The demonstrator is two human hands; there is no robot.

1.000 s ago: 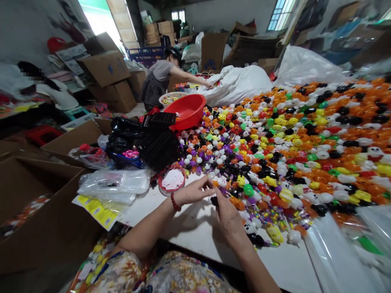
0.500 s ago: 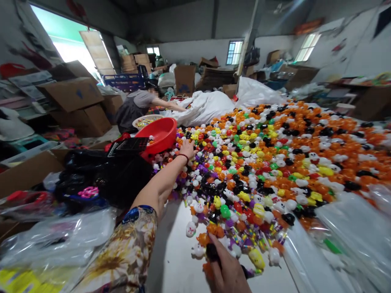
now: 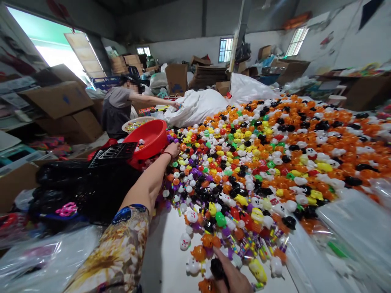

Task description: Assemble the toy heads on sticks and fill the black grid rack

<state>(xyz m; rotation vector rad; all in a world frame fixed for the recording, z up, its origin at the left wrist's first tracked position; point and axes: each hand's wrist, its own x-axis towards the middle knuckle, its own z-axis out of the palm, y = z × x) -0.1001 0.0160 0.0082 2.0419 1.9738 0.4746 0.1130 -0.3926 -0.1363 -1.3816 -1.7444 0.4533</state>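
A large heap of small plastic novelty toys [image 3: 232, 162] in orange, white, black, yellow, green, red and purple covers the table. My left hand [image 3: 173, 150] reaches to the heap's left edge, beside a red plastic basin [image 3: 149, 140]. Its fingers are curled down among the toys, and what they hold is hidden. Low in the view, my right hand [image 3: 233, 274] has its thumb and fingers closed around a small black toy [image 3: 217, 268]. Orange pumpkin-like toys [image 3: 199, 253] and a yellow toy [image 3: 257, 270] lie close to it on the white tabletop [image 3: 174, 248].
Black plastic bags [image 3: 88, 191] and a black rack [image 3: 113, 154] sit at the left. Clear plastic bags [image 3: 357, 232] lie at the right. Behind the basin, a person [image 3: 117, 106] stretches an arm toward a white sack [image 3: 198, 108]. A bowl [image 3: 137, 124] stands near that person.
My left hand has shifted left toward the basin's edge, and its spread fingers have curled in. My right hand keeps the black toy. The other person is more upright. The view has turned slightly right.
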